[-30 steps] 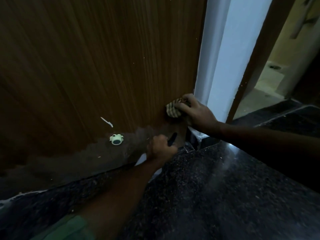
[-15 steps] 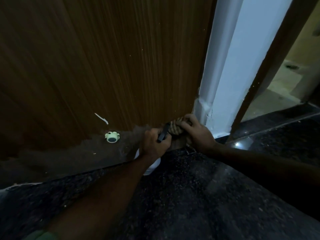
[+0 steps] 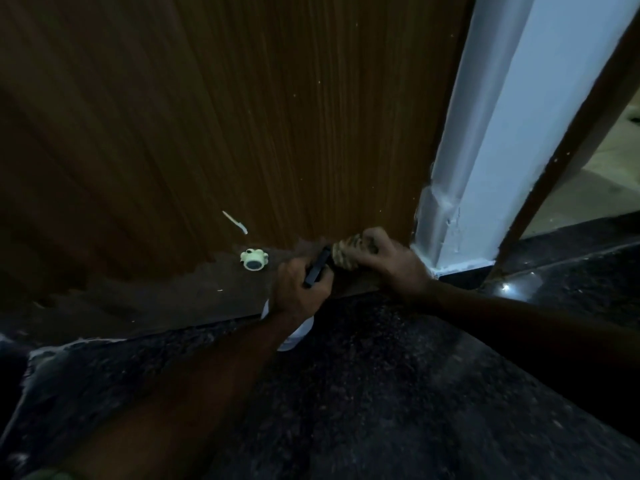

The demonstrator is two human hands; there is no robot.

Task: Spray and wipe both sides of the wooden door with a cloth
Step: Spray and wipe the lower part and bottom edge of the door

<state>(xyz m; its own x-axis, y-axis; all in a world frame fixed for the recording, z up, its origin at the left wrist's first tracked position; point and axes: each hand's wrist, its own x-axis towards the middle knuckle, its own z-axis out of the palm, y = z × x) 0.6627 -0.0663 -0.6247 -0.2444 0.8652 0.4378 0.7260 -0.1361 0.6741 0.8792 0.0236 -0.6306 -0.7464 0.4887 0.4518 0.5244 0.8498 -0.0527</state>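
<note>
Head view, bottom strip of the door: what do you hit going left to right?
White scratch mark → pale green door stopper → left hand gripping the spray bottle → checked cloth → right hand holding that cloth against the door → white door frame.

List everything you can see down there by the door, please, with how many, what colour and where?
wooden door: one, brown, worn and darker along its bottom edge, fills the upper left
cloth: one, checked tan, pressed on the door's bottom right corner
spray bottle: one, white body with black trigger, low at the door's foot
door stopper: one, pale green with a dark centre, fixed low on the door
white mark: one, just above the stopper
door frame: one, white, right of the door
floor: dark speckled stone, bottom of view
left hand: one, grips the spray bottle
right hand: one, holds the cloth against the door
</note>
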